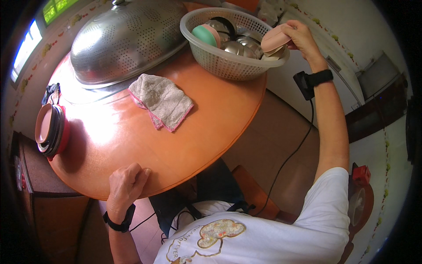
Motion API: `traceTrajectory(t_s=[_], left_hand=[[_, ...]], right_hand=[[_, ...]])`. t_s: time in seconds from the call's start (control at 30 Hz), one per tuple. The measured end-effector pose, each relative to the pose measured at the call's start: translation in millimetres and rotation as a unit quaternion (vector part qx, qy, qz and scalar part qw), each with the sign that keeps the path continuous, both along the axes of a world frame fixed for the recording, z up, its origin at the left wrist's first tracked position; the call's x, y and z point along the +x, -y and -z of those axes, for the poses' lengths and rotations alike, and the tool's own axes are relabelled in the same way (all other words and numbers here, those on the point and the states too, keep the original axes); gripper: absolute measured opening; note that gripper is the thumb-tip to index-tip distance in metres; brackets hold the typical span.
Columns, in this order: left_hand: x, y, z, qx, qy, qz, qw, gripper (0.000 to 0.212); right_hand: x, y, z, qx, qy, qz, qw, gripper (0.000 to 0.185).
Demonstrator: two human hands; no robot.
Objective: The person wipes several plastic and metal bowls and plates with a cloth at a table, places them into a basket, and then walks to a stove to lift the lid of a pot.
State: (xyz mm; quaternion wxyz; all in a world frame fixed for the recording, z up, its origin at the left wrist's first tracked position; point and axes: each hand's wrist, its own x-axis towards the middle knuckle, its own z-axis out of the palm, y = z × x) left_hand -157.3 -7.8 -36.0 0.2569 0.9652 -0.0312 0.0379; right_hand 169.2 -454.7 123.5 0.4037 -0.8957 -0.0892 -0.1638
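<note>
At the basket's right rim, my right hand (298, 38) grips a pink plastic dish (275, 38). Pale dishes lie just beneath it. The white perforated plastic basket (224, 67) also holds metal bowls (235, 49), a green dish (203, 35) and another pink one. My left hand (127, 183) rests on the near edge of the round orange table (197, 138), fingers loosely curled; whether it holds anything small is hidden. A grey cloth with a pink border (163, 102) lies crumpled mid-table.
A large perforated metal food cover (128, 39) stands at the back left. Stacked plates and trays (52, 130) sit at the table's left edge. A black cable (286, 161) hangs from my right wristband. A wooden stool (255, 191) is below the table.
</note>
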Motion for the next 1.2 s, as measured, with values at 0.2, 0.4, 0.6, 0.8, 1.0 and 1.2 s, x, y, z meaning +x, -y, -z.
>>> traceTrajectory(t_s=[0.2,0.4,0.6,0.8,1.0,1.2], left_hand=[[0,-1,1,0.000,-0.003,0.001,1.000,0.033],[0,-1,0,-0.005,-0.002,0.004,1.000,0.034],[0,0,-1,-0.015,-0.002,0.002,1.000,0.034],[0,-1,0,-0.019,0.003,0.002,1.000,0.033],[0,0,0,-0.018,0.005,0.004,1.000,0.032],[0,1,1,-0.019,0.009,0.004,1.000,0.032]], right_hand=[[8,-2,14,-0.089,-0.008,0.017,0.996,0.056],[0,-22,19,-0.127,-0.009,0.035,0.991,0.054],[8,-8,23,-0.076,0.026,0.049,0.996,0.048],[1,-9,19,0.015,0.035,0.006,0.999,0.037],[2,-6,12,-0.079,-0.092,-0.023,0.992,0.040],[5,16,14,-0.103,-0.091,0.024,0.990,0.052]])
